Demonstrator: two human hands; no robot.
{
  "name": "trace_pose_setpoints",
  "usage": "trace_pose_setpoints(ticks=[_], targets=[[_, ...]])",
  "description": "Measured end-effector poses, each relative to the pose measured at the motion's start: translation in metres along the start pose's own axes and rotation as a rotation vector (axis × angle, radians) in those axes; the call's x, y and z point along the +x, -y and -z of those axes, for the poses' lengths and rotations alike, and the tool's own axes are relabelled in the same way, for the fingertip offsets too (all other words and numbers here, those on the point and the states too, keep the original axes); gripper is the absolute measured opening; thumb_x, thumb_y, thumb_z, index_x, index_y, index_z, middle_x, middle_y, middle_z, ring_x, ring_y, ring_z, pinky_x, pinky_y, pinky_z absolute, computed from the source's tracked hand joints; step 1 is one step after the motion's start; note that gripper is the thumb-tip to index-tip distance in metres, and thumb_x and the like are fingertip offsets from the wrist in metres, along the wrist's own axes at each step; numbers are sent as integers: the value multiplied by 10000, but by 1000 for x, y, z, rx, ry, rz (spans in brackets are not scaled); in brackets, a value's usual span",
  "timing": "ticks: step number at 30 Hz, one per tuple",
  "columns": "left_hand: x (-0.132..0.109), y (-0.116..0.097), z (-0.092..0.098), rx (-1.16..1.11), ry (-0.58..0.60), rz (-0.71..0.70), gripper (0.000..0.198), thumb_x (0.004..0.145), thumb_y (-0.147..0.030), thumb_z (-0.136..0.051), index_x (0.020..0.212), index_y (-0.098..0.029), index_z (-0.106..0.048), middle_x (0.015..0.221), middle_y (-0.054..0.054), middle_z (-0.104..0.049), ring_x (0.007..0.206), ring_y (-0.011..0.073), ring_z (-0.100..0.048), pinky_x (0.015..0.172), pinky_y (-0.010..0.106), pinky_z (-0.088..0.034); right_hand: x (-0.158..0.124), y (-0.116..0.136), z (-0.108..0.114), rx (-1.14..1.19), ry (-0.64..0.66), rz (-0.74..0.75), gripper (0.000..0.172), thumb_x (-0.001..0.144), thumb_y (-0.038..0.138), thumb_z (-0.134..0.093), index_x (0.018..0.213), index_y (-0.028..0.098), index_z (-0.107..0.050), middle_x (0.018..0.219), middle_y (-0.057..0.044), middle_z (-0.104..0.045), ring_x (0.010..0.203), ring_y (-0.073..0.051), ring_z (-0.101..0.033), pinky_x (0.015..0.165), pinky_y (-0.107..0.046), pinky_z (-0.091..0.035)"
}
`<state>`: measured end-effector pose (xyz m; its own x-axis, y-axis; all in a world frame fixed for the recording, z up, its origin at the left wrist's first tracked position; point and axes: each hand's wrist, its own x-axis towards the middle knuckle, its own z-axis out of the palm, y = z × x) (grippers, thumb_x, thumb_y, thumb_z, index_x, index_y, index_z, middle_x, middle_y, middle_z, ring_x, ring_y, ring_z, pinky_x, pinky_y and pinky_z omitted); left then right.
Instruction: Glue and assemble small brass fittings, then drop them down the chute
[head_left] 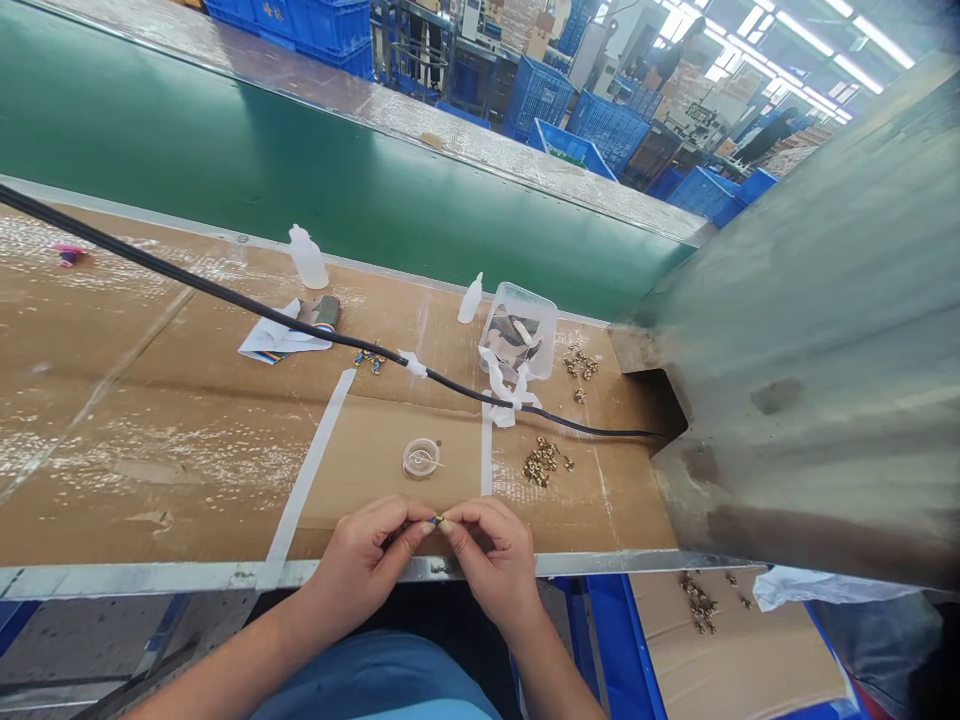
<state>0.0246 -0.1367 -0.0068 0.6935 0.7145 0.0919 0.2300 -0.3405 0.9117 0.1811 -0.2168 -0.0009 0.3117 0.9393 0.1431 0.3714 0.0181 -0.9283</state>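
Observation:
At the front edge of the cardboard-covered bench, my left hand (pixel 379 545) and my right hand (pixel 489 550) meet fingertip to fingertip. Both pinch one small metal piece (pixel 436 521) with blue and gold on it; the fingers hide most of it, so its kind is unclear. Just beyond them sits a round clear dish (pixel 421 458) with a thin pale stick in it. To the right lies a pile of small brass-coloured pieces (pixel 540 462). Several blue-and-gold pieces (pixel 370 358) lie farther back on the left.
A black cable (pixel 202 288) crosses the bench. Behind it stand white squeeze bottles (pixel 308 260), a clear plastic box (pixel 519 330) with cloth inside, and folded cloth (pixel 292 328). A green conveyor belt (pixel 315 165) runs along the back. A metal housing (pixel 810 330) closes the right side.

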Motion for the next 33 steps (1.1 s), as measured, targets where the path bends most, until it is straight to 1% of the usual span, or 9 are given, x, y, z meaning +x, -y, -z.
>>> trace_pose_setpoints(ticks=[8,14,22,33], targets=[[1,0,-1,-7,2,14,165,929,-233,-476,918,-209,-639,814,-5,-661,758,135,-607,689,220,-450,1,0,0,7,-6,12,84,846,164,-618,800,192,-683,747,-7,-658,686,-122,-569,603,-200,-427],[0,0,0,9,-12,-7,160,924,-223,-480,917,-212,-639,804,-11,-664,744,129,-609,681,215,-451,0,-1,0,3,-8,8,85,843,160,-617,803,193,-685,744,-8,-656,682,-124,-573,602,-201,-431],[1,-1,-1,16,-22,-6,162,920,-217,-483,922,-208,-645,822,-1,-675,760,137,-620,692,222,-464,1,1,0,-5,-17,13,83,839,158,-624,787,188,-682,729,-7,-650,671,-121,-568,599,-199,-427],[1,-1,-1,6,-57,-47,158,915,-208,-493,938,-203,-649,837,14,-692,770,146,-638,706,220,-487,0,2,1,28,-28,-12,76,840,186,-623,796,186,-685,733,-15,-647,659,-128,-572,576,-202,-446]])
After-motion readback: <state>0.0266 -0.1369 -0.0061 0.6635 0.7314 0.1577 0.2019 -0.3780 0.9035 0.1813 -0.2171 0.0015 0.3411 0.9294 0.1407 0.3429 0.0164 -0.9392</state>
